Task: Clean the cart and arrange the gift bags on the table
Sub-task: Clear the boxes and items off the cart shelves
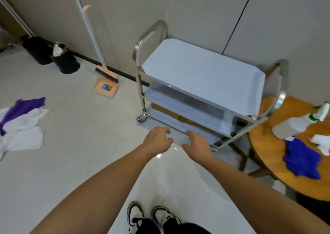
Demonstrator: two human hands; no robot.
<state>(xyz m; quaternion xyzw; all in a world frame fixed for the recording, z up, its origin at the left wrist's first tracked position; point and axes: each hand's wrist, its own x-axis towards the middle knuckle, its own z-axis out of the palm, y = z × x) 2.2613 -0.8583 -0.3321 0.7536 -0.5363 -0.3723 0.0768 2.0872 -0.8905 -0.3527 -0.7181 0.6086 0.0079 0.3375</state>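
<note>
I see both hands at frame centre, left grip (158,138) and right grip (194,142), fingers loosely curled and holding nothing, just short of the lowest shelf of the steel cart (201,78) at centre right. White-and-purple gift bags (21,121) lie on the floor at left edge. The round wooden desk (285,176) at right carries a spray bottle (294,124) and blue cloth (301,159).

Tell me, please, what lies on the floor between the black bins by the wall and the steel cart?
In the head view, a broom leaning on the wall, its bristles resting in a peach dustpan, stands between the black bins and the cart; otherwise bare pale floor.
</note>
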